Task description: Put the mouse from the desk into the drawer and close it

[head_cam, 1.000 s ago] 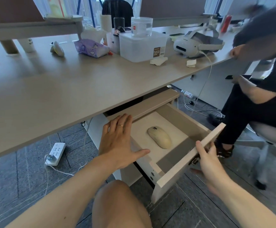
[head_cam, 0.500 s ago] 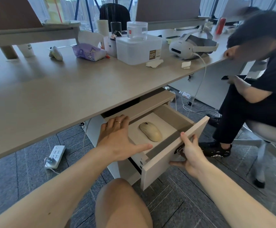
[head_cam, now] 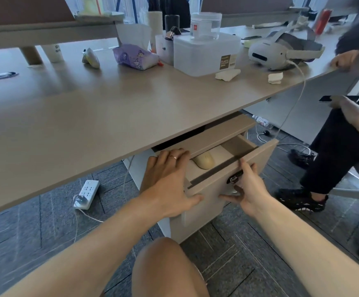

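A beige mouse point(head_cam: 204, 160) lies inside the top drawer point(head_cam: 257, 155) of a cabinet under the desk point(head_cam: 101, 116). The drawer stands only a narrow gap open, so part of the mouse shows. My left hand point(head_cam: 170, 183) lies flat with spread fingers on the cabinet's top edge and left side, holding nothing. My right hand point(head_cam: 246, 187) presses on the drawer's front panel around the metal lock, thumb under it, fingers on the top edge.
A white storage box point(head_cam: 204, 52) with a jar, a VR headset point(head_cam: 281, 50), a purple pouch point(head_cam: 134, 56) and tissues sit on the desk. A seated person point(head_cam: 345, 136) is close on the right. A power strip point(head_cam: 87, 192) lies on the carpet. My knee point(head_cam: 165, 266) is below.
The drawer has slid inward from wide open to a narrow gap, pushed by my right hand. My left hand stayed on the cabinet's edge. The mouse is now half hidden.
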The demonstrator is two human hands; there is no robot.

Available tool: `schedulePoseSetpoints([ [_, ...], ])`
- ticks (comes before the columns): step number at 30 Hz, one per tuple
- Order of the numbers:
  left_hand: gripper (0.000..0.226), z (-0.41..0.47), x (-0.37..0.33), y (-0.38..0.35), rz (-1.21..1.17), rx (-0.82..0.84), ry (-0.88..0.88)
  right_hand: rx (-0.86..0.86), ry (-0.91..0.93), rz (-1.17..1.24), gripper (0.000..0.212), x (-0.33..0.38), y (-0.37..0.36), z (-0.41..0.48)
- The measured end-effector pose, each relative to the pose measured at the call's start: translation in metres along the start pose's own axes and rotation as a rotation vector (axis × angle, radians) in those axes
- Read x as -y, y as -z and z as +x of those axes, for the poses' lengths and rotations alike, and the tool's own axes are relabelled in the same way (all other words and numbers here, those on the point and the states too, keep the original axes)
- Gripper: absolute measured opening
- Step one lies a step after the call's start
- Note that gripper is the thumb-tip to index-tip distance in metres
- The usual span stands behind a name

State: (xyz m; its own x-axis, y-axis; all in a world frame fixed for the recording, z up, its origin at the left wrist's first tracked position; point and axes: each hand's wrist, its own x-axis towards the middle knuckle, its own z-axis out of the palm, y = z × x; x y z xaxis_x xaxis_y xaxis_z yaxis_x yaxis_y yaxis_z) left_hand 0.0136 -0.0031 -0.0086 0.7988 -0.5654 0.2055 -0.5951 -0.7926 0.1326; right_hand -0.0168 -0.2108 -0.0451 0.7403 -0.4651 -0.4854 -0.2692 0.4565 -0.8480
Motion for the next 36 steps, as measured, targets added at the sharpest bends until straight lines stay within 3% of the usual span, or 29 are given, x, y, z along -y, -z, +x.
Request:
schedulePoseSetpoints([
  [9, 0.060, 0.007, 0.019, -0.006, -0.058, -0.171, -0.036, 0.046, -0.065, 0.124, 0.053, -0.006, -0.042, 0.024],
  [16, 0.066, 0.011, 0.021, -0.020, -0.027, -0.304, -0.029, 0.071, -0.095, 0.163, 0.051, 0.005, -0.068, 0.033],
  [20, 0.063, 0.009, 0.022, -0.026, -0.043, -0.339, -0.032, 0.110, -0.089, 0.212, 0.032, 0.010, -0.067, 0.024],
  [32, 0.065, 0.010, 0.021, -0.025, -0.035, -0.316, -0.038, 0.108, -0.081, 0.168, 0.048, 0.011, -0.066, 0.018],
  [36, 0.069, 0.012, 0.019, -0.020, -0.052, -0.230, 0.019, 0.105, -0.088, -0.030, 0.045, 0.020, -0.051, 0.008],
])
